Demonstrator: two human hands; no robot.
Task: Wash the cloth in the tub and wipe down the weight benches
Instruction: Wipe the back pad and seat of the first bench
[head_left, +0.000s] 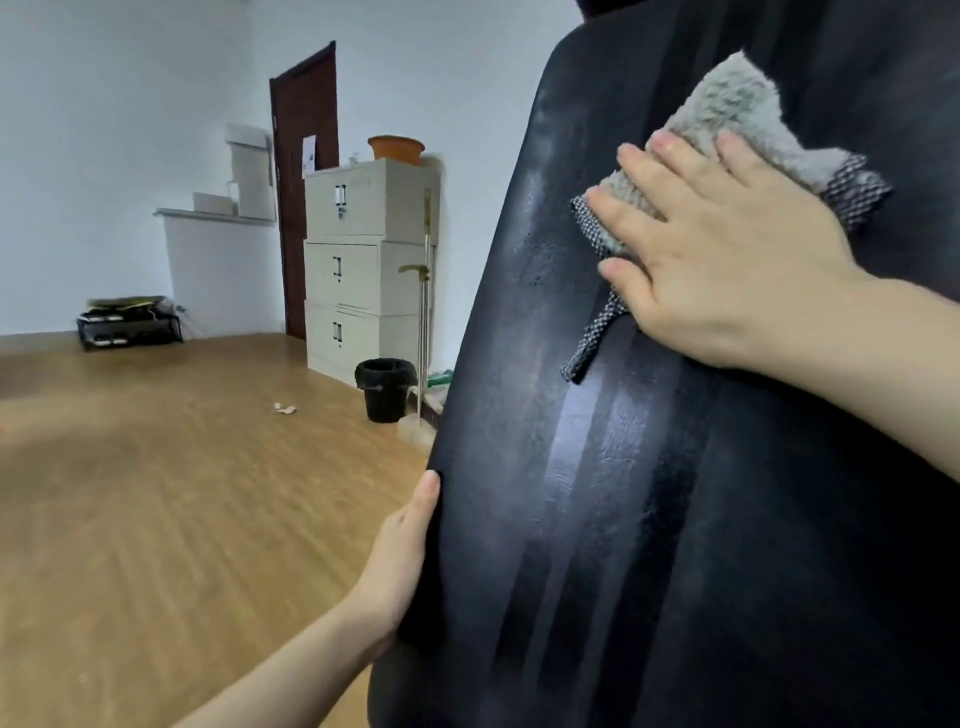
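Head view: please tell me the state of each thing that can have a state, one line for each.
Bench pad: tilted up, streaked with wet wipe marks.
Cloth: crumpled, pressed flat on the pad.
Right hand: open, palm on the cloth.
Left hand: grip closed on the pad's left edge.
Door: shut.
Cabinet drawers: all closed.
Black bin: upright, lined with a bag.
Orange basin: upright on the cabinet.

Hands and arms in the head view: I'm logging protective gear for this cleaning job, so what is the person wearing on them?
Nothing shows. The left hand and right hand are bare: no gloves, rings or watch visible. Both forearms are uncovered as far as the frame shows, with no sleeve edge in view.
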